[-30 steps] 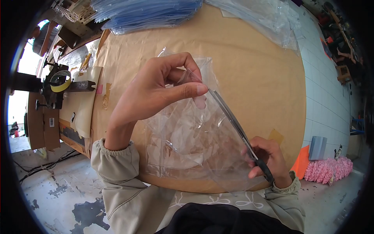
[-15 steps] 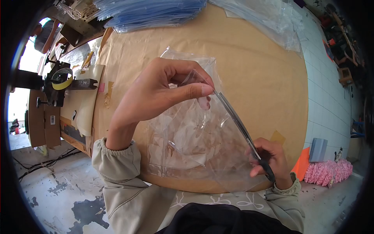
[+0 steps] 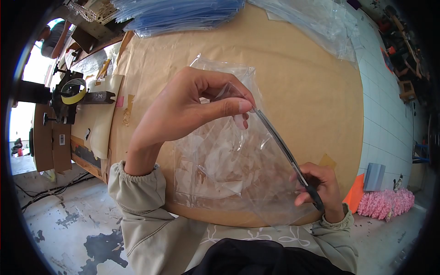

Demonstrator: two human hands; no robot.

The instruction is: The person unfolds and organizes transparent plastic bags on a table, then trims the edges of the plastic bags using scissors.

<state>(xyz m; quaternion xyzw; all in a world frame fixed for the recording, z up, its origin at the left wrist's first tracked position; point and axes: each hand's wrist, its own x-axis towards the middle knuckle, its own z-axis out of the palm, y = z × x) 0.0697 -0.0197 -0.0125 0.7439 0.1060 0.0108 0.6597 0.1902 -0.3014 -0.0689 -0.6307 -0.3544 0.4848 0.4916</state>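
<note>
Your table [image 3: 311,101] bears the clear film [image 3: 220,160], spread from its middle to its near edge and partly lifted. At the table's far edge lies the blue stack [image 3: 178,18]. The film's pinched part looks joined to the rest, so any cut there seems unfinished; how much is cut or left, you cannot tell through the glare. Above the table's middle, your left hand [image 3: 197,103] pinches the film between thumb and finger. Near the table's right edge, your right hand [image 3: 325,183] grips the scissors [image 3: 282,144], blades nearly together, tips beside your left thumb.
</note>
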